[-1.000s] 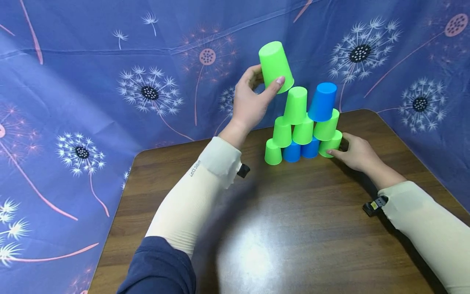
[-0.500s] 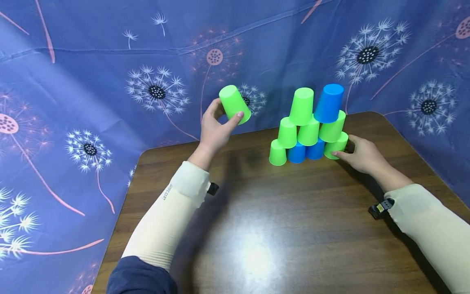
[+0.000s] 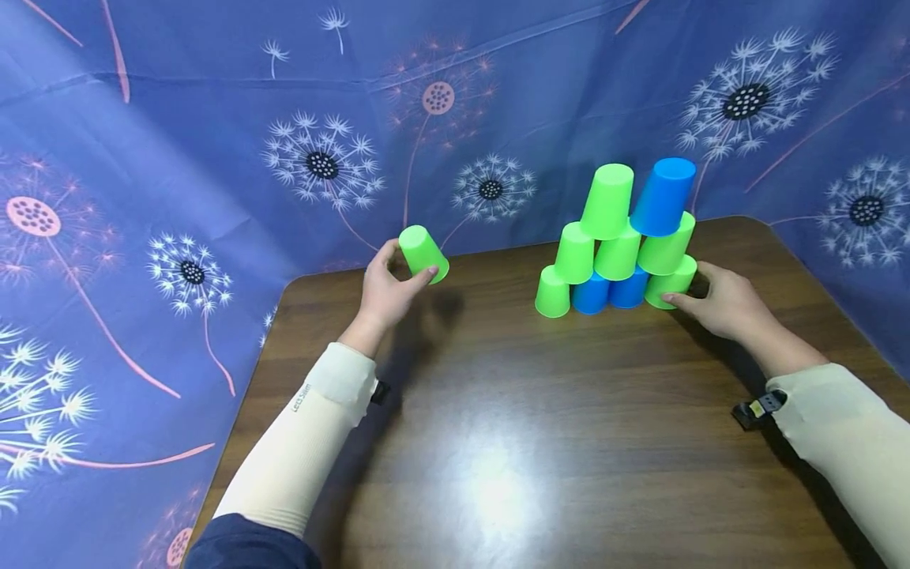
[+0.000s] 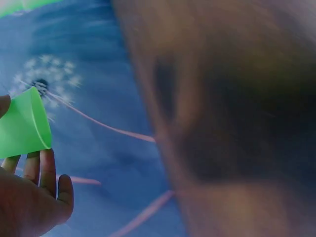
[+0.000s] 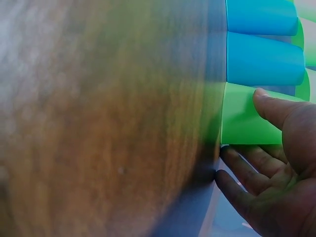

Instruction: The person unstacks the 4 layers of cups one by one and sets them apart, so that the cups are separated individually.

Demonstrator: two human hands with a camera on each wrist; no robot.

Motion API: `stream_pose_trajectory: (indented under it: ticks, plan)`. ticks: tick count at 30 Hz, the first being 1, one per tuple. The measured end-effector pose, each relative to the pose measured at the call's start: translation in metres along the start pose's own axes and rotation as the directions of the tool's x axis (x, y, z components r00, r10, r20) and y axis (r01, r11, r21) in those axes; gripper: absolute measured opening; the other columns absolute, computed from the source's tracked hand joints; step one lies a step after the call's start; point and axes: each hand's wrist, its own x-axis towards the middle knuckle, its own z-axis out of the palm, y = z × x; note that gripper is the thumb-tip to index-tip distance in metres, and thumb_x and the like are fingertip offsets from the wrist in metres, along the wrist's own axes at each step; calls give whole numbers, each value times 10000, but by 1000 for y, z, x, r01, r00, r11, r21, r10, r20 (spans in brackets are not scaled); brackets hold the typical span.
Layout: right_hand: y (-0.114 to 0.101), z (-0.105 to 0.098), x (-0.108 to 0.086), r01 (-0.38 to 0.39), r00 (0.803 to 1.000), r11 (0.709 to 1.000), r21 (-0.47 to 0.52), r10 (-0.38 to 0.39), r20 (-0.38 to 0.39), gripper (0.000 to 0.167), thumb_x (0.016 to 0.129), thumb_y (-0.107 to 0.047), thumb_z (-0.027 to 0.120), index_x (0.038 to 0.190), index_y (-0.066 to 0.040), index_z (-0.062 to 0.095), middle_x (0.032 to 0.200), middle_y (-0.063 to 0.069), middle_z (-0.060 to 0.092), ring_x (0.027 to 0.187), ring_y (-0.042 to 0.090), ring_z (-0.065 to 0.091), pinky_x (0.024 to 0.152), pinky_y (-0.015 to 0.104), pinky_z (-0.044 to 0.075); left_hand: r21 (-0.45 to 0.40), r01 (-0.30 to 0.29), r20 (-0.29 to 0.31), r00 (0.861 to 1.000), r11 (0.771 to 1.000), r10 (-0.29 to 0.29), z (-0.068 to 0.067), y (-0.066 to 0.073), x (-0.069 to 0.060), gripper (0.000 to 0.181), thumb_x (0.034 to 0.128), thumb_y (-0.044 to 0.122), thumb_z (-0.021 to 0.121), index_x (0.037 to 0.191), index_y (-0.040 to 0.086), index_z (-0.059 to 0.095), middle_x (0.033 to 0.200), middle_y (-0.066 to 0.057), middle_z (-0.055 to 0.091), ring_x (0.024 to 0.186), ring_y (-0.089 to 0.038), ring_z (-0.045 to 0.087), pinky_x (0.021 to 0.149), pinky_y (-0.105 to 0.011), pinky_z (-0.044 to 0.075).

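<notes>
My left hand (image 3: 384,294) grips an upside-down green cup (image 3: 423,254) between thumb and fingers. That cup is slightly tilted, left of the stack and over the table's back edge; in the left wrist view its rim (image 4: 41,118) is off the tabletop. With thumb in front and fingers at the far side, my right hand (image 3: 732,304) holds the bottom right green cup (image 3: 671,283) of a stack of upside-down cups. The bottom row has two blue cups (image 3: 591,294) between green ones. Three green cups (image 3: 617,254) form the middle row. On top sit a green cup (image 3: 607,203) and a blue cup (image 3: 664,197).
The brown wooden table (image 3: 455,395) reaches back to a blue dandelion-print cloth (image 3: 235,158). Light glares off the tabletop near its middle.
My left hand has moved left and down with its green cup, away from above the stack. My right hand stays at the bottom right cup; the stack keeps its arrangement.
</notes>
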Motion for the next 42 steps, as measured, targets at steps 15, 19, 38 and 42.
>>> stream_pose_trajectory:
  ticks: [15,19,38,42]
  plan:
    - [1,1,2,35,999,999,-8,-35,-16,829,987,-561,669,1448,91,443,1258,421,549,1129,617,523,788,701,472,198,255,14,965,946,-263,-50,-80,-25,560,907,268,849,1366,98,577,1252,-113,631,1128,-296,620,956,-428,540]
    - [1,1,3,28,1000,1000,-2,-28,-4,850,986,-577,660,1460,91,430,1300,425,523,1179,640,482,840,750,448,226,291,0,954,930,-298,-64,-92,-30,558,914,272,839,1367,90,569,1284,-128,623,1110,-316,627,933,-459,544]
    - [2,0,0,28,999,999,-16,-28,-17,803,1007,-533,652,1438,110,439,1304,442,505,1182,645,470,865,777,424,348,364,-23,925,864,-380,-89,-109,-38,579,901,286,841,1346,33,571,1270,-175,642,1157,-346,647,987,-475,540]
    - [1,1,2,29,999,999,-22,-29,-16,808,1007,-537,650,1441,111,436,1306,445,502,1186,650,465,876,790,416,367,371,-27,921,853,-389,-90,-107,-39,583,896,290,847,1346,38,574,1257,-175,645,1159,-354,627,1004,-488,521]
